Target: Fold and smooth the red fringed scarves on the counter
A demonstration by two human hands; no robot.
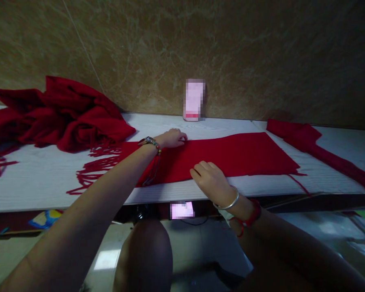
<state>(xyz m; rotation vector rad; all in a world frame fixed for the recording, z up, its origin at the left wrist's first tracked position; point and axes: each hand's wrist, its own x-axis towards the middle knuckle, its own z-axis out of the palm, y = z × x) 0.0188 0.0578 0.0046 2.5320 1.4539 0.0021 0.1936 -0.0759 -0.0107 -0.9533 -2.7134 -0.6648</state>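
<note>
A red fringed scarf (231, 153) lies folded in a long flat strip on the white wood-grain table (261, 184). My left hand (171, 138) is at the strip's far edge, its fingers curled down and pinching the cloth there. At the near edge, my right hand (209, 178) is closed, with the fingers bent over the border of the fabric. The scarf's fringe spreads out to the left, partly hidden behind my left forearm. Loose threads trail from its right end.
Crumpled red scarves (76, 113) are heaped at the left. Another narrow red cloth (310, 142) lies at the right. A blurred pink phone-like object (194, 99) leans on the brown marbled wall (246, 61). Below the table edge is a second blurred bright screen (181, 210).
</note>
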